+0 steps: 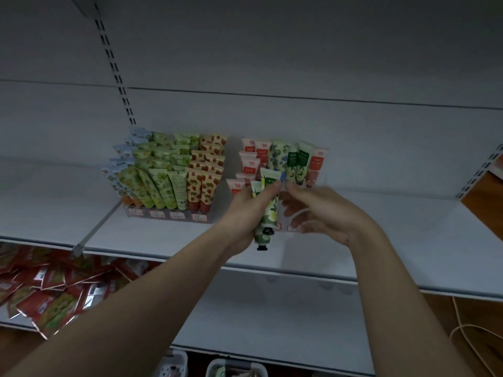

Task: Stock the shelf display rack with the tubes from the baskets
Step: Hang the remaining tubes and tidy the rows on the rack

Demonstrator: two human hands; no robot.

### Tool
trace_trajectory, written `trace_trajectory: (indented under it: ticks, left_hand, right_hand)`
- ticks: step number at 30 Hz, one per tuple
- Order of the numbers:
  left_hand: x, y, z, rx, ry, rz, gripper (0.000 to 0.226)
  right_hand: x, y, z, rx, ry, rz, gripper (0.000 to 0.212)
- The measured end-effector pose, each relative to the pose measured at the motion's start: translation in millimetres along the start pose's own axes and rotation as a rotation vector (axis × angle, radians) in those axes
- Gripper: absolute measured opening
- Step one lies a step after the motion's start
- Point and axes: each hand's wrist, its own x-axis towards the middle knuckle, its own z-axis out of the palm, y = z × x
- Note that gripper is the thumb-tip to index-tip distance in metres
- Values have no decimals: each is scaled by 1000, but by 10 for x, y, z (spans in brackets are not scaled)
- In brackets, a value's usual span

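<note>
Packets (pixel 49 292): red, heaped on the lower shelf, far left.
Left rack (pixel 168 213): full rows of tubes.
Left hand (pixel 246 216): fingers clamped on two green lemon-print tubes (pixel 268 213), caps down.
Right hand (pixel 324 213): fingers loosely apart, beside the tubes.
Right rack (pixel 319 170): partly filled, behind both hands.
Baskets (pixel 234 370): bottom edge, below the shelf (pixel 408 240).

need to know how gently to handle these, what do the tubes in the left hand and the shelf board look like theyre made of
Tubes in the left hand: probably soft plastic with a smooth printed skin, going by the flat crimped top ends and the small black screw caps.

Shelf board: looks like painted sheet metal, matte white, judging by its thin folded front edge and the slotted upright behind it. Neither is certain from looks alone.
</note>
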Motion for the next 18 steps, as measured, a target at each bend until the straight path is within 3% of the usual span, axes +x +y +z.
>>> trace_trajectory:
  ticks: [4, 9, 13, 15, 18]
  left_hand:
    - [88, -15, 155, 89, 49, 72, 28]
    - [204, -87, 314, 162, 67, 121, 27]
    - [291, -166, 395, 212, -11, 80, 33]
    - [332, -188, 415, 238, -20, 70, 32]
    - [375, -226, 359, 469, 68, 55, 14]
  right_hand:
    - [-105, 21, -74, -25, -142, 34, 45]
    - [-106, 79, -127, 62, -74, -14, 30]
    - [-125, 151, -229, 165, -72, 2, 14]
    - [-101, 191, -305, 219, -66, 6, 15]
    - [14, 254, -412, 249, 64, 7, 26]
